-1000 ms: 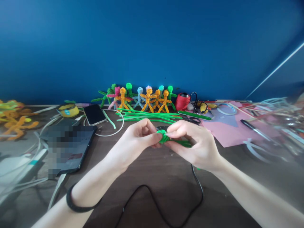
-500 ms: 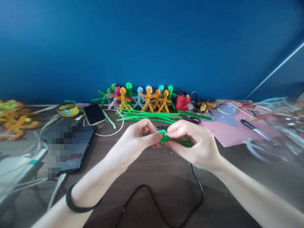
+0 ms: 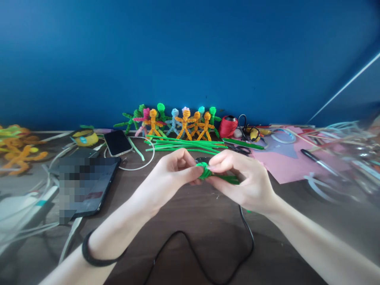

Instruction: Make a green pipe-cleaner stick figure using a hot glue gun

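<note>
Between my hands, above the dark table, is a small coiled ball of green pipe cleaner (image 3: 204, 171). My left hand (image 3: 178, 168) pinches its left side between thumb and fingers. On the other side, the fingertips and thumb of my right hand (image 3: 242, 176) are closed on it too. Green strands (image 3: 230, 179) stick out beneath the right fingers; where they join the ball is hidden. Just beyond my hands lies a bundle of loose green pipe cleaners (image 3: 187, 145). Behind it stands a row of pipe-cleaner figures, among them an orange one (image 3: 185, 120).
A tablet (image 3: 95, 186) and a phone (image 3: 118, 143) lie on the left. Red thread on a spool (image 3: 228, 127), black scissors (image 3: 240, 149) and pink paper (image 3: 276, 166) are to the right. A black cable (image 3: 190, 239) loops across the table (image 3: 178, 217) in front of me.
Almost nothing differs. Both hands stay in the same place, with the green ball shifted only very slightly between the fingertips.
</note>
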The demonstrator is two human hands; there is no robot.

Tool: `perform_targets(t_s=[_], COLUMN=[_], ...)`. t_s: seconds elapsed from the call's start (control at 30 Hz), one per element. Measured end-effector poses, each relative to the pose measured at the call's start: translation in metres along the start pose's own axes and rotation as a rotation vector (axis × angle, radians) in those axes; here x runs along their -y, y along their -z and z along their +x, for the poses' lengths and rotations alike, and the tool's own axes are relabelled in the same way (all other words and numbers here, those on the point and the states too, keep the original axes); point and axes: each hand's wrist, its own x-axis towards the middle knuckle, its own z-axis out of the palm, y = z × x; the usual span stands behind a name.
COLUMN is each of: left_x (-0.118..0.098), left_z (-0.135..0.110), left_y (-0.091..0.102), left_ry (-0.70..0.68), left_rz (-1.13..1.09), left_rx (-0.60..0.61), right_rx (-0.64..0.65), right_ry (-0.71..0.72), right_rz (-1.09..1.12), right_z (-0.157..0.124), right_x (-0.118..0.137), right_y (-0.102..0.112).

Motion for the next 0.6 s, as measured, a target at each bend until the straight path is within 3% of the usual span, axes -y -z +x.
perform_targets(t_s=[0.6], left_x=[-0.0003], left_z=[-0.0007], left_y=[0.0005], left_ry=[-0.014], left_rz=[-0.040], left_rx=[0.015], right_rx=[-0.008], right_ry=[-0.039], right_rz=[0.050], right_z=[-0.0001], right_x=[-0.0016], right_y=[-0.0008])
